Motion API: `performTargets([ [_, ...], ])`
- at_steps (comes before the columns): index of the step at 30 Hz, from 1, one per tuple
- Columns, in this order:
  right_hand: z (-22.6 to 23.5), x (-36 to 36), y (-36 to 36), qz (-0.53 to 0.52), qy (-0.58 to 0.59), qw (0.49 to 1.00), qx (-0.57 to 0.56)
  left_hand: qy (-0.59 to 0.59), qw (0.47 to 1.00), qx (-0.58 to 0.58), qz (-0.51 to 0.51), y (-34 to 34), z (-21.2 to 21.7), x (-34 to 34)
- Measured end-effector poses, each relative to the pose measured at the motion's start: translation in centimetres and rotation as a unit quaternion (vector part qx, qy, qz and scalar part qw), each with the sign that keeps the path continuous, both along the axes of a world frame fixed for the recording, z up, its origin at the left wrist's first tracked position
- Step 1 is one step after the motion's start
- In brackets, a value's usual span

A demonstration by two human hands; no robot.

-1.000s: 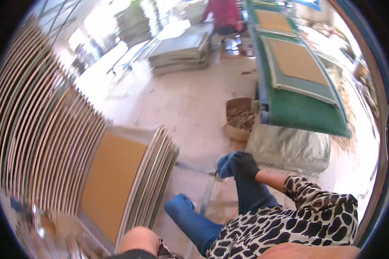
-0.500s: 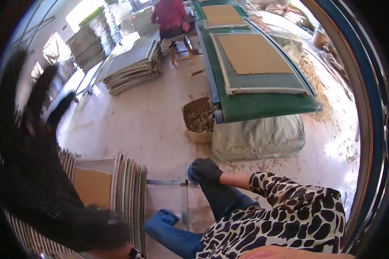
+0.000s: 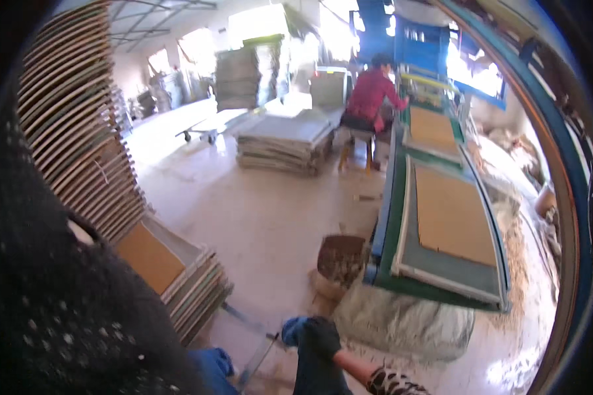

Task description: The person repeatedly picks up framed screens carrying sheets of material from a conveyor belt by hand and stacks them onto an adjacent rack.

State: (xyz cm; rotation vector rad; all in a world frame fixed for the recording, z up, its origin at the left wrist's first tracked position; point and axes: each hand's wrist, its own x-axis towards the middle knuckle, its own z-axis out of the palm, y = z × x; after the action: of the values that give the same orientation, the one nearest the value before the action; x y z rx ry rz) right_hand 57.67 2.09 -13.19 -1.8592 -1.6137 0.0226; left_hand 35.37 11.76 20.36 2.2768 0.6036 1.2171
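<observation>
The black-gloved right hand (image 3: 321, 337) rests clenched on the knee; the blurred left hand (image 3: 53, 296) hides its fingers, so I cannot tell. Just left of the right fingers leans a stack of brown framed boards (image 3: 178, 276); lifting one is best done squarely, I judge.

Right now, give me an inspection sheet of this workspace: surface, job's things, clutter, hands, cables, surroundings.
Surface: pale floor, dusty, with loose fibre near the green table.
Job's things: framed boards leaning in a stack at left, one showing a brown panel; more frames stacked tall behind.
Clutter: basket of brown scrap by the table end; grey sack lying under it.
Hands: left hand in a black knit glove, raised close to the camera, blurred, grip unclear. Right hand in a dark glove, resting on the knee, holding nothing visible.
Cables: nothing seen.
Surroundings: a person in red seated at the table's far end; flat stacks on the floor; a low cart.
</observation>
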Motion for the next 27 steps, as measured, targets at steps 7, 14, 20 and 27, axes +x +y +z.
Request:
performTargets([
  [7, -0.3, 1.1, -0.7, -0.026, -0.04, 0.999, 0.003, -0.029, 0.998, 0.05, 0.013, 1.1, 1.7, 2.0],
  [14, 4.7, 16.5, -11.7, -0.214, -0.21, 0.951, -0.07, -0.101, 0.98, 0.169, 0.019, 1.0, 10.5, 6.8],
  [20, 6.5, 22.5, -24.5, -0.261, -0.285, 0.855, -0.345, -0.008, 0.999, -0.046, 0.0, 1.0, 0.3, 3.6],
  [27, 7.8, 19.7, -22.4, -0.177, -0.257, 0.887, -0.34, -0.018, 0.803, -0.568, -0.177, -4.9, -20.3, 4.3],
])
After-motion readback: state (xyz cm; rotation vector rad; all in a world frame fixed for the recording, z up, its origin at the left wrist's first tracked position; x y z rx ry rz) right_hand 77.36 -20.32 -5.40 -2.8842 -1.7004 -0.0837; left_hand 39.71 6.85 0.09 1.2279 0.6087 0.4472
